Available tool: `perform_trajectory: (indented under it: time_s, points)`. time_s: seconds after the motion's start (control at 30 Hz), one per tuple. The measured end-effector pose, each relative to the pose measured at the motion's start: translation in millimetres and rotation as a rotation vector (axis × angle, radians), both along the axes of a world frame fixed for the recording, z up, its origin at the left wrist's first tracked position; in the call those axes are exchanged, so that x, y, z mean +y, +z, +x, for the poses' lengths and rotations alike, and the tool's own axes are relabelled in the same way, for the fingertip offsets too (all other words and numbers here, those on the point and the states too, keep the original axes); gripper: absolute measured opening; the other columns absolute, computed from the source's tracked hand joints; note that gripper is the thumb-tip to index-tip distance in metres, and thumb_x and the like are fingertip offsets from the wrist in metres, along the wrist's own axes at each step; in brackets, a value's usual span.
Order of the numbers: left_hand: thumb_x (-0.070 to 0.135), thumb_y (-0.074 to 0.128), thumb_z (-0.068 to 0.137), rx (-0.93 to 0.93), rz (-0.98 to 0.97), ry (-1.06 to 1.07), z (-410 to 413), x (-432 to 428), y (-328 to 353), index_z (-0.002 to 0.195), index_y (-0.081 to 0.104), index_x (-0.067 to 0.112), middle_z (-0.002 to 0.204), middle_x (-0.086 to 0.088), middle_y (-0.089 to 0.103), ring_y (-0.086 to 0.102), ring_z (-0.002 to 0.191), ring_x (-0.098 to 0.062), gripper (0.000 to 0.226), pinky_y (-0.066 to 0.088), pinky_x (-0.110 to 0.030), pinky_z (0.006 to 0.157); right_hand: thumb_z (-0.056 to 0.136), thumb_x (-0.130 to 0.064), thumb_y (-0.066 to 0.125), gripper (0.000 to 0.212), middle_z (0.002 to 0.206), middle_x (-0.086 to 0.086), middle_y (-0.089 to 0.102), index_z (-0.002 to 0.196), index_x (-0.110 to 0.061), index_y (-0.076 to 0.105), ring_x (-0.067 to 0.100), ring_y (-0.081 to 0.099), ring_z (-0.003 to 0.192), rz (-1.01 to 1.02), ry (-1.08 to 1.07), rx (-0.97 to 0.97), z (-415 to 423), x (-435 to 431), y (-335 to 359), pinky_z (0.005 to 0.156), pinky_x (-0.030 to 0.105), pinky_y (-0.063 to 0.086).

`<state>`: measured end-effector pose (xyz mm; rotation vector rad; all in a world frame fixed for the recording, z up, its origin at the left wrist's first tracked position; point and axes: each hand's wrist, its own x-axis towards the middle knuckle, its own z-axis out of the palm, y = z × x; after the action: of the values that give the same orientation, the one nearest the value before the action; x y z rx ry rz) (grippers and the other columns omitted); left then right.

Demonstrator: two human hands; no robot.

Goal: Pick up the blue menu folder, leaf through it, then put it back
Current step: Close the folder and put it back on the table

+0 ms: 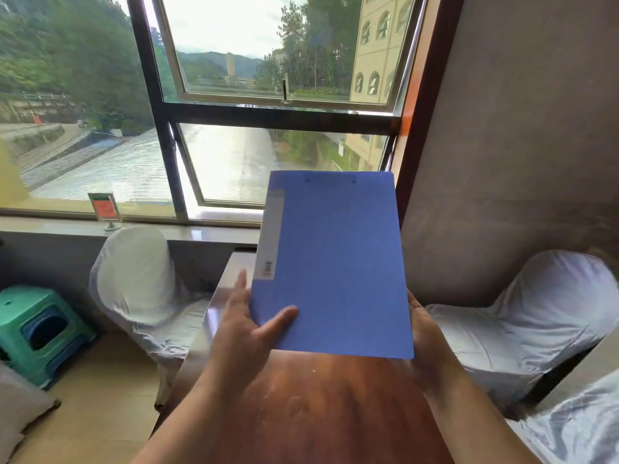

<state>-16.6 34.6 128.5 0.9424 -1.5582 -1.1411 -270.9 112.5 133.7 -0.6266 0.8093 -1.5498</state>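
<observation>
1. Two hands of yours held the blue menu folder (335,262) closed, above the far part of the wooden bench (301,396), in front of the window (268,112).
2. Your left hand (244,333) gripped the lower left corner; its thumb lay on the front cover and the other fingers (240,283) went behind the spine edge, so they were clamped on the folder.
3. Your right hand (423,329) supported the lower right edge from behind. Only part of the palm was visible, and its fingers were hidden by the cover, so you could not tell how they were closed.
4. You held the folder tilted toward you, with the grey spine label and a small barcode sticker (267,267) on its left side.
5. One white-covered chair (140,279) stood left of the bench, another white-covered chair (536,313) right of it.
6. A green plastic stool (37,329) stood on the floor at the far left, and a small sign holder (105,207) stood on the window sill.
</observation>
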Motion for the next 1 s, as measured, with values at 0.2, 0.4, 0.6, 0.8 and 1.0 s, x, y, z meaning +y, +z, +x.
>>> perform_trajectory:
  time_s: [0.2,0.4,0.6,0.8,1.0]
  points:
    - [0.015,0.076,0.093,0.206,0.138,0.102,-4.4,-10.5,-3.9,0.120,0.067,0.017,0.108,-0.003,0.083,0.081,0.092,-0.024,0.029,0.065,-0.028,0.067,0.112,-0.053,0.041,0.056,0.158,0.019,0.056,0.155,-0.019,0.051,0.039,0.057,0.142,-0.039,0.014,0.118,-12.0,-1.3,-1.1,0.105,0.054,0.056]
    - [0.015,0.075,0.095,0.210,0.140,0.118,-9.8,-7.2,-9.7,0.117,0.066,0.021,0.103,0.004,0.083,0.081,0.087,-0.018,0.025,0.064,-0.026,0.066,0.103,-0.028,0.067,0.041,0.145,0.015,0.070,0.143,-0.019,0.065,0.038,0.069,0.128,-0.034,-0.086,0.219,-21.4,-2.5,-4.0,0.093,0.051,0.063]
    - [0.017,0.076,0.094,0.197,0.124,0.117,-11.0,-6.6,-8.1,0.117,0.065,0.022,0.101,0.003,0.083,0.080,0.086,-0.017,0.026,0.063,-0.024,0.063,0.108,-0.026,0.061,0.034,0.142,0.013,0.072,0.142,-0.021,0.066,0.038,0.070,0.126,-0.033,-0.102,0.270,-22.1,-1.2,-1.9,0.090,0.049,0.064]
    - [0.031,0.084,0.087,0.201,0.132,0.090,-10.3,-9.0,-13.6,0.117,0.065,0.022,0.103,0.006,0.083,0.081,0.086,-0.017,0.036,0.066,-0.030,0.066,0.105,-0.027,0.063,0.035,0.138,0.013,0.074,0.140,-0.020,0.067,0.039,0.072,0.123,-0.012,-0.106,0.315,-23.9,-3.5,-3.7,0.088,0.050,0.065]
    - [0.033,0.081,0.081,-0.205,0.398,-0.019,14.9,-8.7,-102.5,0.102,0.076,0.020,0.096,-0.004,0.085,0.081,0.092,-0.028,0.025,0.064,-0.055,0.088,0.107,0.002,0.057,0.021,0.126,0.028,0.076,0.124,-0.002,0.069,0.034,0.080,0.100,0.255,-0.135,0.590,-25.5,2.5,-88.9,0.085,0.046,0.067]
